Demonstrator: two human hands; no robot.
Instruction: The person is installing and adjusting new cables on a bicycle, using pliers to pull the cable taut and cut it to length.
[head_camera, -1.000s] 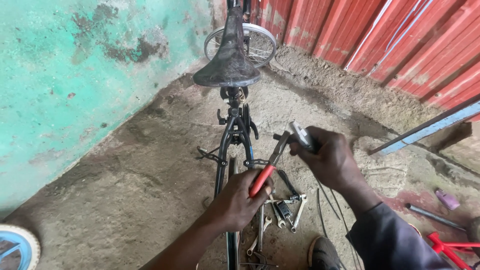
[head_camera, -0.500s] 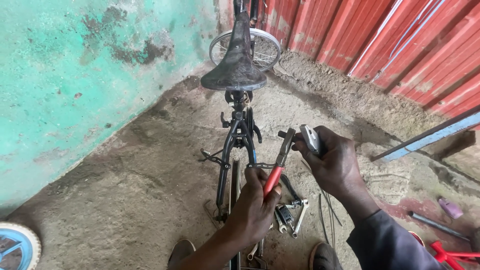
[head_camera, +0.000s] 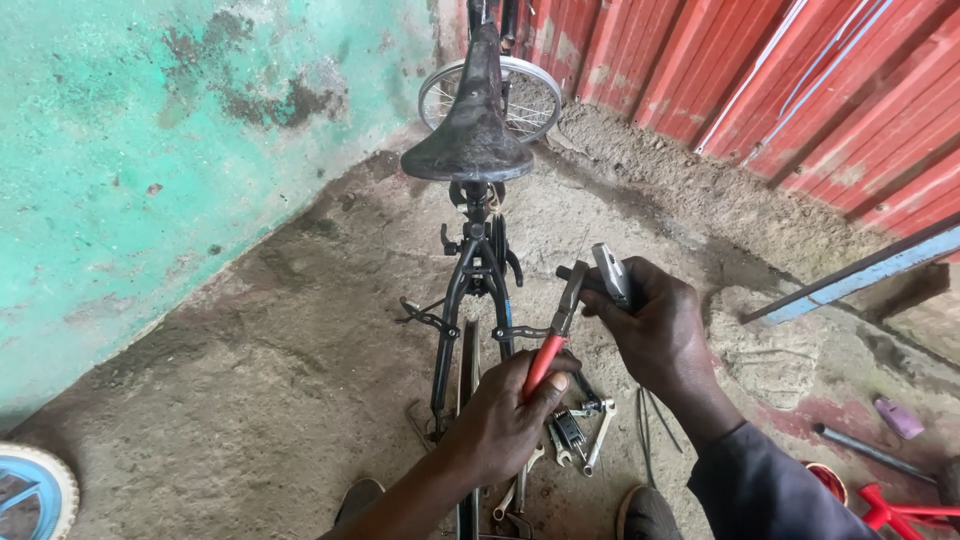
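A black bicycle frame (head_camera: 470, 290) with a worn black saddle (head_camera: 472, 130) stands in front of me, seen from behind. My left hand (head_camera: 505, 420) grips red-handled pliers (head_camera: 555, 335) whose jaws point up toward the right seat stay. My right hand (head_camera: 655, 325) holds a small grey metal part (head_camera: 612, 275) just beside the pliers' jaws. A thin cable (head_camera: 645, 430) hangs below my right hand.
Several spanners (head_camera: 580, 440) lie on the dirt floor under the frame. A green wall stands left, red corrugated sheeting right. A spoked wheel (head_camera: 490, 95) is at the back, a blue-rimmed wheel (head_camera: 35, 495) bottom left, a blue bar (head_camera: 850, 275), a metal rod (head_camera: 870, 452) and red frame (head_camera: 900, 512) right.
The view has shifted slightly; both hands stay together by the seat stay, with the pliers and metal part raised a little closer to the frame.
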